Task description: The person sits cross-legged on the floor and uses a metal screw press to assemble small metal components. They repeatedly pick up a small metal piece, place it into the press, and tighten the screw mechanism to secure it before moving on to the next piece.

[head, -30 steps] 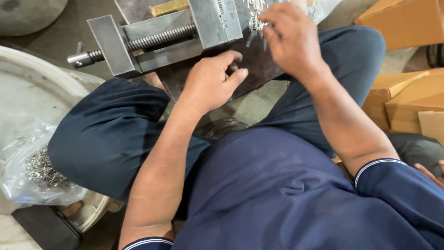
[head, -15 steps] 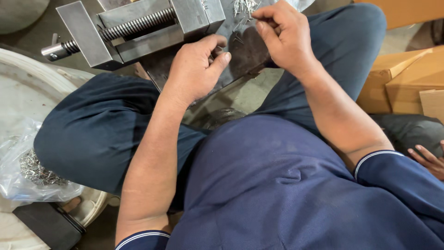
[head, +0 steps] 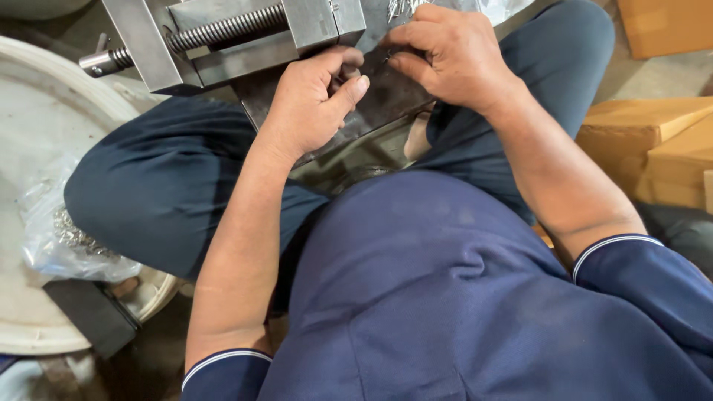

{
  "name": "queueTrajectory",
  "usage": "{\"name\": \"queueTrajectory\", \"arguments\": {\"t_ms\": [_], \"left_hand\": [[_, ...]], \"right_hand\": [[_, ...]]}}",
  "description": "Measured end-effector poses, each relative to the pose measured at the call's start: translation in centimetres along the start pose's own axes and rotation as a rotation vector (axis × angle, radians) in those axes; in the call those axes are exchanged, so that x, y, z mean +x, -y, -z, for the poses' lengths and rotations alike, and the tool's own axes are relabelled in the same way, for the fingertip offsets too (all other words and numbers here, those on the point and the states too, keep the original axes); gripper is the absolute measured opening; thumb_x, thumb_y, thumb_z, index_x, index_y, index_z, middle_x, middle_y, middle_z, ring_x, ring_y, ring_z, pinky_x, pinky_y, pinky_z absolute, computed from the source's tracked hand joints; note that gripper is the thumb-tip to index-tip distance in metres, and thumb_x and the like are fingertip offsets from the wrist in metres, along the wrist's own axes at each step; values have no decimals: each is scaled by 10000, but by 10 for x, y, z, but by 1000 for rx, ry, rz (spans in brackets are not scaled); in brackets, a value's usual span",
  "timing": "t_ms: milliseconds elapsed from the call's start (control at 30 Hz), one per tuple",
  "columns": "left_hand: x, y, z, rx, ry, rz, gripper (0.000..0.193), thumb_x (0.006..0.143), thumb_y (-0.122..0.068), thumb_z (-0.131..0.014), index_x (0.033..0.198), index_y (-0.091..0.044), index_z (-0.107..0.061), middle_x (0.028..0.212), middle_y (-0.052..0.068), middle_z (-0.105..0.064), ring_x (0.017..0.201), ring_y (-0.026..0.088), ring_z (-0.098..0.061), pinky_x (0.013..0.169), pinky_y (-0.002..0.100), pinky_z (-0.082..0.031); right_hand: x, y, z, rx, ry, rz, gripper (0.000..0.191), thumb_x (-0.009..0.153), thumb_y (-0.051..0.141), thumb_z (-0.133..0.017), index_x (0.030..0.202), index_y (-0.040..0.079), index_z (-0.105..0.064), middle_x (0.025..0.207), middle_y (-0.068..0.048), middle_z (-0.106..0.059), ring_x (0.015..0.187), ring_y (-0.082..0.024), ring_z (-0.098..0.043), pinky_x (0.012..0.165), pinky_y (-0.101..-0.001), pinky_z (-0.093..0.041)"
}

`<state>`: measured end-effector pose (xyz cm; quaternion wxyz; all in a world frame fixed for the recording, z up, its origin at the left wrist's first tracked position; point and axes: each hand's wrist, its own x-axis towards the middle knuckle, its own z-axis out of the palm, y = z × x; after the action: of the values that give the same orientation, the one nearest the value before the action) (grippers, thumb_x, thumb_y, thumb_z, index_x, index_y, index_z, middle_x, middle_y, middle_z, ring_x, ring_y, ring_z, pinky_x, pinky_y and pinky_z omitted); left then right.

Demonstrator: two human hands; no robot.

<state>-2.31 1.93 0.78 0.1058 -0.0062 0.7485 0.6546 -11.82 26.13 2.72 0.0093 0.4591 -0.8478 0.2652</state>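
Note:
I sit cross-legged with a steel vise (head: 223, 37) and a dark metal plate (head: 386, 100) in front of my lap. My left hand (head: 312, 104) lies on the plate by the vise jaw, fingers curled and thumb stretched toward the right hand. What it pinches, if anything, is hidden. My right hand (head: 453, 56) is closed over the plate's far edge, its fingertips pinching a small thin metal part (head: 387, 56) right next to the left fingertips. A pile of small shiny metal parts (head: 401, 7) shows just above the right hand.
A wide white round basin (head: 44, 148) at the left holds a clear plastic bag of small metal parts (head: 67, 238). A dark block (head: 93, 315) leans at its rim. Cardboard boxes (head: 653, 148) stand at the right.
My right hand came down from the pile of small parts toward my left hand. Both hands now meet fingertip to fingertip on the dark plate. The view has shifted closer and lower.

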Motion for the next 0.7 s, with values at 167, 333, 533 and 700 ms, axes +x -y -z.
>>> {"name": "queueTrajectory", "arguments": {"t_ms": [167,333,533,700], "left_hand": [[3,0,-10,90,-78,-114,287,982,-158,-742,1209,4,-674,937,46,-696,753,105,-637,712,265,-556],[2,-1,-23,115,-198,-131,265,994,-190,-750,1171,-4,-683,927,52,-724,808,119,-713,756,257,-574],[1,-18,-36,234,-298,-89,272,967,-250,-745,1141,-44,-710,924,63,-757,772,142,-740,710,276,-578],[2,-21,-32,449,-259,-285,355,969,-360,-755,1151,-58,-717,967,98,-743,810,274,-717,706,350,-545]], "right_hand": [[6,-13,6,-12,66,23,172,964,193,-811,1132,164,-787,959,-39,-649,832,-268,-661,690,-390,-503],[9,-19,10,-16,99,42,166,972,209,-824,1134,182,-795,927,-41,-642,805,-263,-663,664,-397,-498],[7,-14,10,70,11,42,102,1023,131,-788,1019,79,-700,932,-39,-663,826,-238,-663,688,-353,-496],[3,1,-12,585,-64,-285,83,1057,42,-727,1100,22,-659,918,-6,-637,724,-61,-541,646,-242,-457]]}}
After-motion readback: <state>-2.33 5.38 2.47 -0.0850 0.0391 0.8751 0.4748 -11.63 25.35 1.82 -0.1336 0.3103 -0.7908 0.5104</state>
